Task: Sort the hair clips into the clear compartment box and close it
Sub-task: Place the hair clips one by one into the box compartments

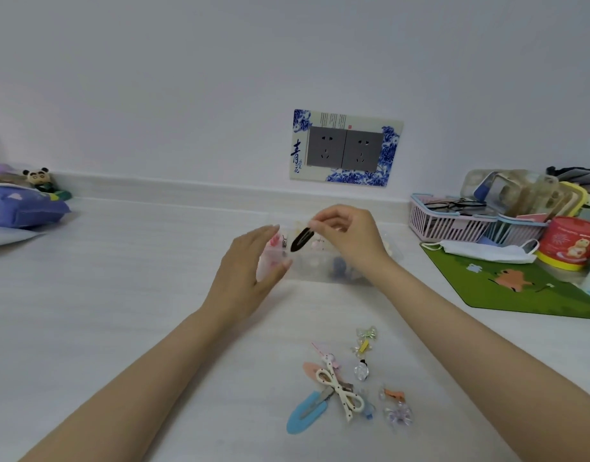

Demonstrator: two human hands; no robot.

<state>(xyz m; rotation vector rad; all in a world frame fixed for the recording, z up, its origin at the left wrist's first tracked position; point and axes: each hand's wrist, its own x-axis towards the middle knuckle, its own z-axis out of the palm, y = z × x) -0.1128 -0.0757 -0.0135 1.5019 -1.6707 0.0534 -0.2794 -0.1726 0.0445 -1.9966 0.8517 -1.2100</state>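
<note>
The right hand [348,233] is pinching a black clip [302,240] over the clear box [323,271]; the left hand [250,271], fingers spread, is steadying it; lowering the clip flat should seat it inside one compartment

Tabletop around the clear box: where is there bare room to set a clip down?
Bare: the table left of the clear box, toward the purple pouch. Crowded: the clip pile in front, and the green mat and pink basket to the right.
</note>
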